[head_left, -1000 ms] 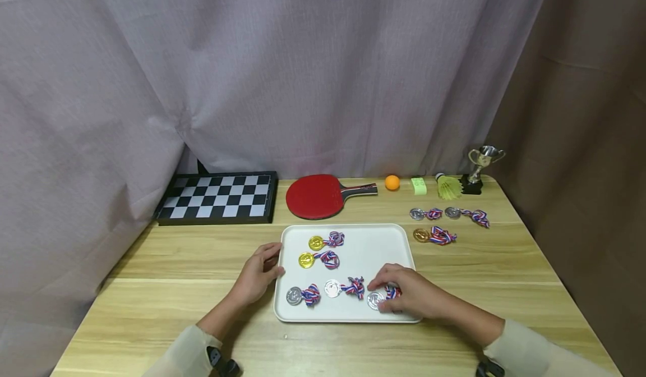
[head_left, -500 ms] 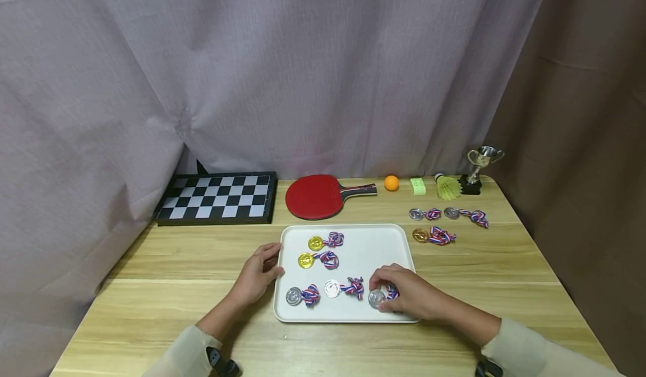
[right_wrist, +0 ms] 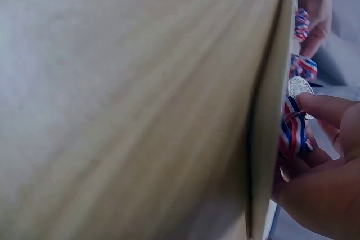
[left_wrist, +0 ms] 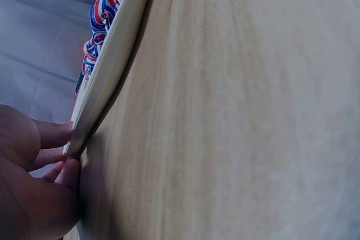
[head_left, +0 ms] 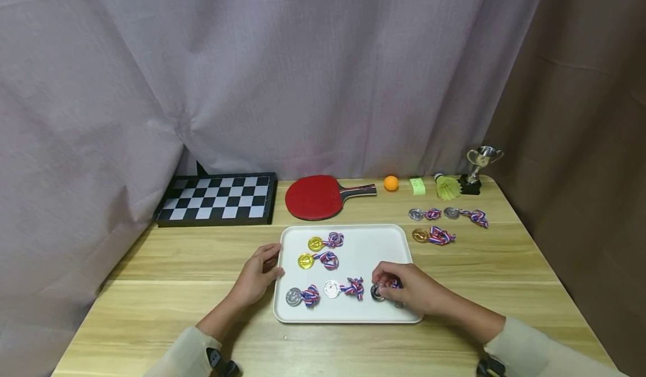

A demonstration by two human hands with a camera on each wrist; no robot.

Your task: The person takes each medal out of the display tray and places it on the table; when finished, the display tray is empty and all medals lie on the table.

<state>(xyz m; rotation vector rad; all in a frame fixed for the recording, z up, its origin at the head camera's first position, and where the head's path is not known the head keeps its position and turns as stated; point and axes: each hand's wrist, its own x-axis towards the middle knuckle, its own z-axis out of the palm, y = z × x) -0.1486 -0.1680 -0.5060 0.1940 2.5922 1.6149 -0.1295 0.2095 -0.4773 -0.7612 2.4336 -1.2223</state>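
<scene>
My right hand (head_left: pixel 411 290) pinches a silver medal (right_wrist: pixel 300 87) between thumb and fingers over the front right of the white tray (head_left: pixel 373 242). The medal's disc is tilted, and its red, white and blue ribbon (right_wrist: pixel 293 130) is bunched partly behind the fingers. At the tray's left rim, my left hand (head_left: pixel 257 273) holds the edge with thumb and fingertips. To the left of the held medal lie two silver medals, one in the middle (head_left: pixel 331 289) and one near the corner (head_left: pixel 293 297). Two gold medals (head_left: pixel 305 261) lie behind them on the tray.
Right of the tray lie two silver medals (head_left: pixel 415 214) and a bronze medal (head_left: pixel 420 236). Along the back stand or lie a checkered board (head_left: pixel 217 198), red table tennis bat (head_left: pixel 313 197), orange ball (head_left: pixel 391 183), green note pad (head_left: pixel 417 186), shuttlecock (head_left: pixel 447 187) and small trophy (head_left: pixel 479 166).
The right hand's fingers have closed on the silver medal, which has gone from lying flat to tilted. The left hand has stayed at the tray's rim.
</scene>
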